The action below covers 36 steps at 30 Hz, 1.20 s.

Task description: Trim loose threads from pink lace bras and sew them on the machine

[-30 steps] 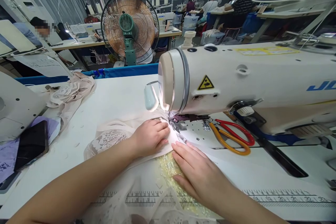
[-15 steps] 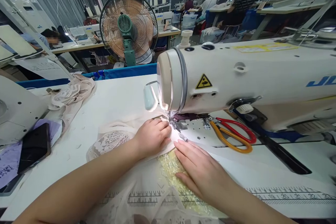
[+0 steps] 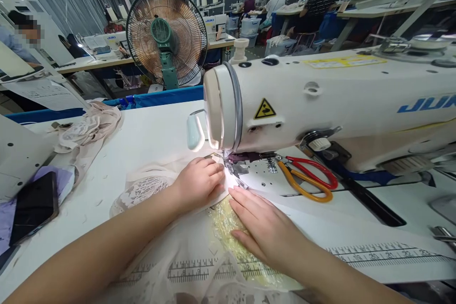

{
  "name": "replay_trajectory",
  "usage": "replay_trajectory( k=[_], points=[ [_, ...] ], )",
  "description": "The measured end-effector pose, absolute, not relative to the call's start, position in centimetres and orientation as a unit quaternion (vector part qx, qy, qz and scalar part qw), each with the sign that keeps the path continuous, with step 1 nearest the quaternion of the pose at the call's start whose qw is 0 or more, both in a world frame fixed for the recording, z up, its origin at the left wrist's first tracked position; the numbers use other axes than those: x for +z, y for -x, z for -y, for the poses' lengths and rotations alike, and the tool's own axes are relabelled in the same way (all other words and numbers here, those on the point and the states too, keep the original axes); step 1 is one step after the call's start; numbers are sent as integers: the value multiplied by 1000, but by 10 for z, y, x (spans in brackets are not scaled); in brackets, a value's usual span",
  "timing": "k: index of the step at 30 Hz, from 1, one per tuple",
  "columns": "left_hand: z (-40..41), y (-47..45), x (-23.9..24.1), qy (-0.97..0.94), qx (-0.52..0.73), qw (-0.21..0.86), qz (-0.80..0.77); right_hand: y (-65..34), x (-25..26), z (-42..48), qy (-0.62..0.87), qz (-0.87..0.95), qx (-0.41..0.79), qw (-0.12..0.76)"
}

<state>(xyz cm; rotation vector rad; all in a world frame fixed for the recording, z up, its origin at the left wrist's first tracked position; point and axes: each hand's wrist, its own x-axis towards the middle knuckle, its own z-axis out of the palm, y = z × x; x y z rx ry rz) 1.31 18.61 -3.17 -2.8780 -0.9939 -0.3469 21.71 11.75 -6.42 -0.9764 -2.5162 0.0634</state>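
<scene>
Pale pink fabric with lace [image 3: 151, 187] lies under the needle and presser foot [image 3: 230, 166] of a white sewing machine [image 3: 285, 104]. My left hand [image 3: 199, 183], its fingers curled together, grips the fabric just left of the foot; its fingertips are partly hidden. Flat on the cloth to the right of that is my right hand [image 3: 263, 223], fingers stretched forward and the thumb apart. Sheer lace cloth [image 3: 192, 242] spreads below both hands toward the front edge. Beside and under my right hand a shiny yellowish patch [image 3: 226, 223] shows.
Scissors with red and orange handles [image 3: 309, 185] lie right of the needle, near a black lever [image 3: 374, 202]. A phone [image 3: 35, 209] and a heap of pink lace pieces [image 3: 94, 123] are at left. A printed ruler [image 3: 377, 254] crosses the front; a fan [image 3: 166, 38] stands behind.
The camera view has turned slightly right, so the machine and table appear further left. Both hands keep nearly the same place by the presser foot. A person at far left has raised their head.
</scene>
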Motion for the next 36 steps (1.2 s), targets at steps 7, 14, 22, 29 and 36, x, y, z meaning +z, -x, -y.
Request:
replay_trajectory(
  k=[7,14,22,29,36],
  points=[
    [-161,-11,-30,959,-133,33,246,-216,-61,-119,348,910,26,223],
    [-172,-3,-35,964,-126,74,221,-218,-61,-119,344,910,25,230],
    [-180,-2,-33,967,-117,61,218,-218,-59,-120,343,913,34,219],
    [-187,0,-32,968,-103,73,218,-218,-59,-120,346,911,43,219],
    [-194,3,-34,969,-93,79,214,-218,-60,-120,345,913,35,217]
  ],
)
